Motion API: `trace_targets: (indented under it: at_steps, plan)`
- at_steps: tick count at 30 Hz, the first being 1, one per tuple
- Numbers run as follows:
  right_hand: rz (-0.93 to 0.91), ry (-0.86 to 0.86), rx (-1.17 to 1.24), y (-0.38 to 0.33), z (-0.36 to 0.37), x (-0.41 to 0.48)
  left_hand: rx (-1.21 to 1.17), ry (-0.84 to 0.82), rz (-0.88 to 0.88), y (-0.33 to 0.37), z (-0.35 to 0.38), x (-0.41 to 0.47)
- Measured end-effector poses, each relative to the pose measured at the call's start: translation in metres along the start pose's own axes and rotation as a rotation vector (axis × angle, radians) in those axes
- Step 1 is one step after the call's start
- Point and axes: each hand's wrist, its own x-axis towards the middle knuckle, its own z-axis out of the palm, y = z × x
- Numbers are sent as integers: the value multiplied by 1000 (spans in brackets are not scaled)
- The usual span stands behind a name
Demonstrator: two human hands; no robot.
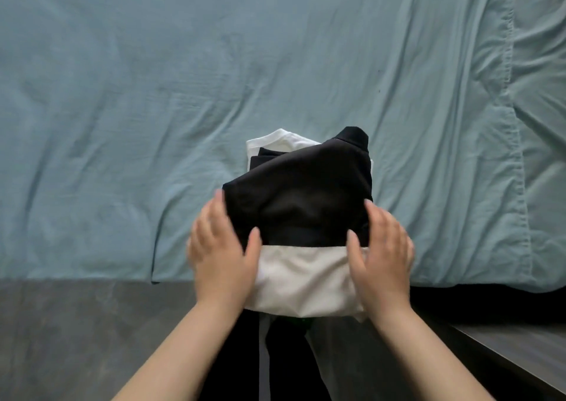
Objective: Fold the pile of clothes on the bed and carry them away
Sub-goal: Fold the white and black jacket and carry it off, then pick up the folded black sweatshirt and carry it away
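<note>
A stack of folded clothes sits at the near edge of the bed [214, 79], partly overhanging it. A black garment [300, 192] lies on top, a white garment [306, 278] shows beneath it, and another white piece [275, 140] peeks out at the far side. My left hand [220, 253] clasps the stack's left side, thumb on top and fingers along the edge. My right hand [382, 253] clasps the right side in the same way. Both hands look slightly blurred.
The bed is covered by a wrinkled blue-grey sheet that folds and bunches toward the right [520, 125]. Grey floor [76, 339] lies below the bed edge on the left. A dark ledge [520, 348] runs at the lower right. My dark-clothed legs [284, 364] are below the stack.
</note>
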Motion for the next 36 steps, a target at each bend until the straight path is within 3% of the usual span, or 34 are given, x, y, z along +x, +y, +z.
trace_targets:
  at_steps: [1, 3, 4, 6, 8, 11, 15, 17, 21, 24, 27, 36]
  plan:
    - [-214, 36, -16, -9, 4, 7, -11, 60, 274, 11, 5, 3]
    - [-498, -56, -142, -15, 16, 23, 106, -108, 652, 21, 19, 17]
    - [-517, -191, -239, -13, 21, 35, 214, -264, 673, 18, 27, 30]
    - [-402, -418, -389, 0, 28, 56, 386, -527, 527, 2, 37, 54]
    - [-341, -419, -392, 11, 35, 58, 395, -576, 484, -14, 46, 63]
    - [-384, -401, -335, 19, 33, 32, 351, -596, 584, -32, 44, 49]
    - [-463, -674, -605, 50, 22, 12, 626, -765, 659, -57, 31, 45]
    - [-425, -699, -622, 43, 18, 16, 710, -783, 644, -48, 29, 49]
    - [-319, -701, -588, -2, -7, 7, 760, -765, 600, -18, -7, 35]
    - [-123, -718, -427, -43, -49, -10, 574, -754, 495, 0, -63, 15]
    - [72, -764, -167, -78, -93, -40, 297, -707, 281, 9, -125, -20]
    - [61, -806, 120, -120, -150, -117, -416, -480, -335, -37, -241, -134]
